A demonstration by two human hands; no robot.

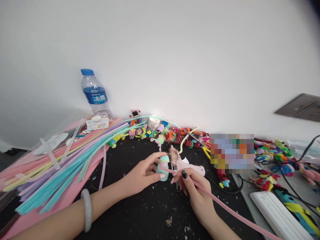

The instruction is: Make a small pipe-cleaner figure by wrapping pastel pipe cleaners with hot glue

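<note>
Bottle (95,91): standing near the wall (175,60) to your left, showing you its blue cap and blue label.
Small box (97,125): sitting just in front of the bottle, carrying a white oval piece (96,118) on top.
White cup-like cylinder (154,123): standing by the wall ahead of you, with small colourful fuzzy figures (140,132) crowding around it.
Wall plate (301,107): showing dark grey on the wall, far to your right.
Clear plastic (297,146): lying crumpled below that plate, behind more fuzzy figures (273,150).
Black cable (303,154): curving past the plastic on your right.
Long white block (280,216): resting on the grey surface (246,200), nearest you at lower right.
</note>
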